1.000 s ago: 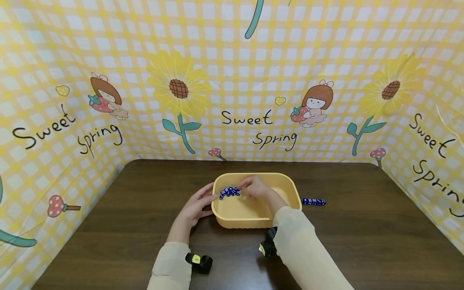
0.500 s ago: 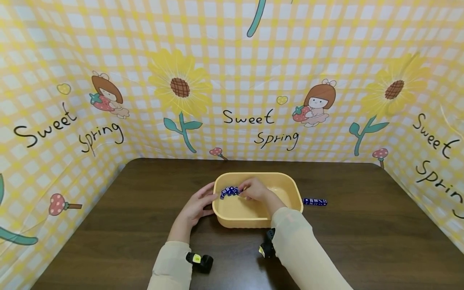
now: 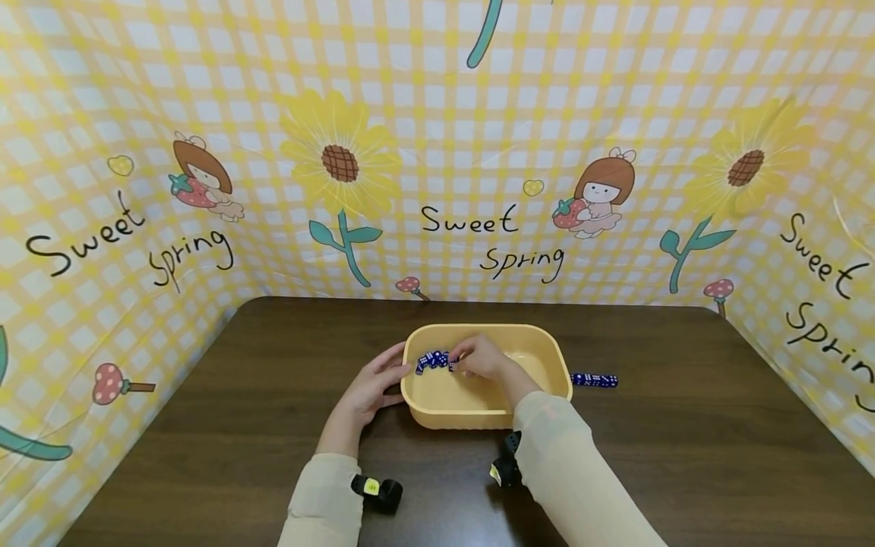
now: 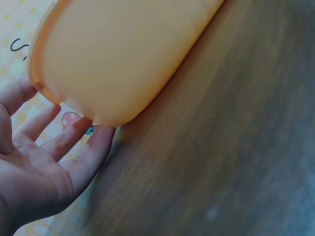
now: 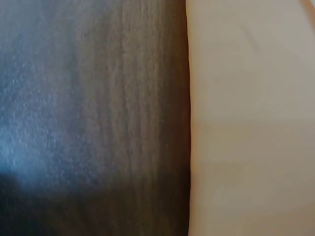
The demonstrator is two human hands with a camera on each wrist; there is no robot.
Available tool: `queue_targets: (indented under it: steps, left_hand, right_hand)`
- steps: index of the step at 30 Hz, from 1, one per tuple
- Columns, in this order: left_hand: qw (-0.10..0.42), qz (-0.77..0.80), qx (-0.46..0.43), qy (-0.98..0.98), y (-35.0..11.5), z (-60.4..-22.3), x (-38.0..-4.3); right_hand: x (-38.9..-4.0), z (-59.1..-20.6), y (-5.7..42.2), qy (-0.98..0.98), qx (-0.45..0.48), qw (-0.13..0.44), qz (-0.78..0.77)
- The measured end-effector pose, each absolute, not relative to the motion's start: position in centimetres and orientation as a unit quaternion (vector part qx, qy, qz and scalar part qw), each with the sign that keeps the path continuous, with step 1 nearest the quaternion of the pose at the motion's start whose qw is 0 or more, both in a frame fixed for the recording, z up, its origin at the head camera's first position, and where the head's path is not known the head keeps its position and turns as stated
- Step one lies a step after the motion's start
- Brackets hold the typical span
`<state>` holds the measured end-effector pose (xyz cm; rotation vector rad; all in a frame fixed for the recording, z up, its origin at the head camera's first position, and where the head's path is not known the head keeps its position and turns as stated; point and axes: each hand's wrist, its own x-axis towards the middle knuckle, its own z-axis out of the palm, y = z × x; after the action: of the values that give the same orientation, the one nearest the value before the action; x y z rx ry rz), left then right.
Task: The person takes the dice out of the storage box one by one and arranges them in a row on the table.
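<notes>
A yellow plastic bin [image 3: 465, 419] stands on the table. My left hand [image 3: 371, 387] rests against its left end, thumb near the rim and extended fingertips on the outer wall. In the left wrist view the left hand [image 4: 44, 172] touches the bin [image 4: 123, 54] from outside with spread fingers. Several blue dice with white pips [image 3: 431, 359] lie grouped inside the bin at the left. My right hand [image 3: 484, 357] reaches into the bin and pinches a blue die [image 3: 453, 366] at the right end of that group. The right wrist view shows only the bin's outer wall [image 5: 251, 123] and table.
Outside the bin, a straight row of blue dice [image 3: 595, 380] extends from its right end along the dark wooden table [image 3: 683, 456]. A yellow checked cloth [image 3: 465, 152] hangs behind and at both sides. Both wrists wear small black cameras.
My right fingertips have moved slightly at the dice group and now have a die between them, tipped a little toward me. My left hand and the bin stay in place.
</notes>
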<state>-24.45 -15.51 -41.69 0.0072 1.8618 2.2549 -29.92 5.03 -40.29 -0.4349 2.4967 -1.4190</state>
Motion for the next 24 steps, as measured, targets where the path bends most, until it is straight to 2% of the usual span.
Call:
queue_targets:
  steps: [14,24]
  left_hand:
    - [0.113,0.768,0.003,0.631,-15.45,-41.61,-24.47]
    - [0.116,0.765,0.001,0.633,-15.54,-41.58,-24.46]
  right_hand:
    - [-29.85,-40.54,4.92,0.882,-0.181,0.087,-0.426]
    - [-29.82,-39.97,5.06,0.876,-0.183,0.1,-0.434]
